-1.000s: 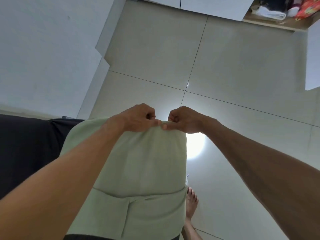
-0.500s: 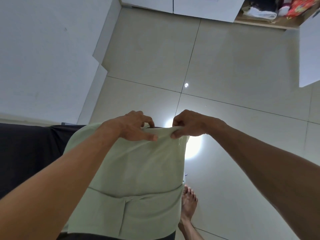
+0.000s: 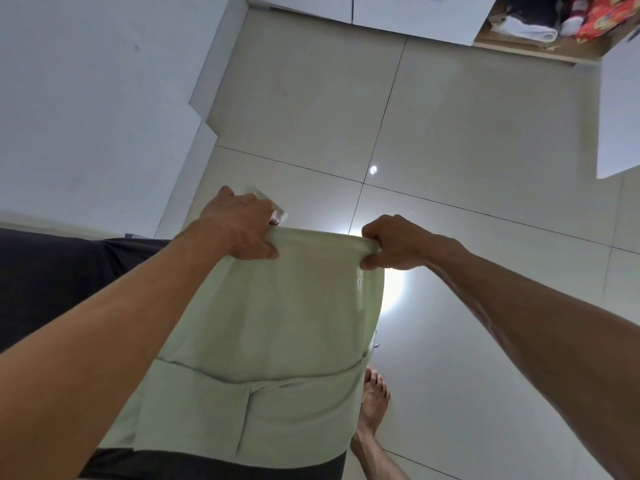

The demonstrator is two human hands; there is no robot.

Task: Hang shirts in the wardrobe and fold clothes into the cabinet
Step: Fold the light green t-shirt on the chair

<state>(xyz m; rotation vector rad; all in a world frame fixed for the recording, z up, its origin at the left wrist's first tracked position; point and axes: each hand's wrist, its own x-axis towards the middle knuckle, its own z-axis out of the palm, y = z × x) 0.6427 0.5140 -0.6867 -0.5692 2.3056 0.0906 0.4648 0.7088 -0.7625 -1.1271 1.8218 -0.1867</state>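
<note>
Over tiled floor point(image 3: 450, 116), left hand point(image 3: 242, 226) and right hand point(image 3: 391, 242) grip green garment point(image 3: 270, 323).

Matt pale-green cloth garment point(image 3: 277, 306) (soft, faintly creased), glossy smooth floor tiles point(image 3: 467, 133), raw wooden cabinet shelf point(image 3: 526, 51)
</note>
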